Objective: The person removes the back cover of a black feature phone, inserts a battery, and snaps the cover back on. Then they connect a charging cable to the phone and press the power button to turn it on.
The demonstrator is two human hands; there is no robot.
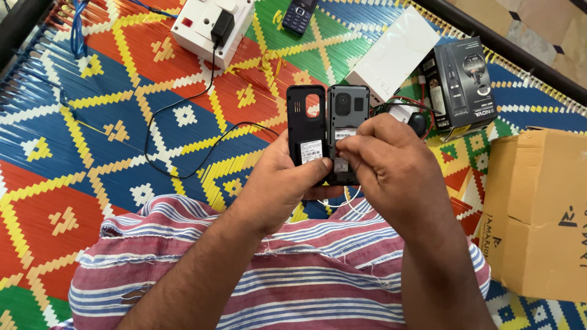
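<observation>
My left hand (pixel 278 186) grips a black phone back cover (pixel 306 122) and the opened black phone (pixel 348 107) side by side, thumb across the cover's lower part. The phone's rear compartment faces me, with the camera at its top. My right hand (pixel 382 159) pinches its fingertips over the card slot area in the phone's lower middle; what sits under the fingers is hidden.
A white power strip with a black charger (pixel 214 27) lies at the top, its cable (pixel 183 153) looping over the patterned mat. Another dark phone (pixel 299 15), a white box (pixel 394 52), a black product box (pixel 458 85) and a cardboard box (pixel 541 214) lie around.
</observation>
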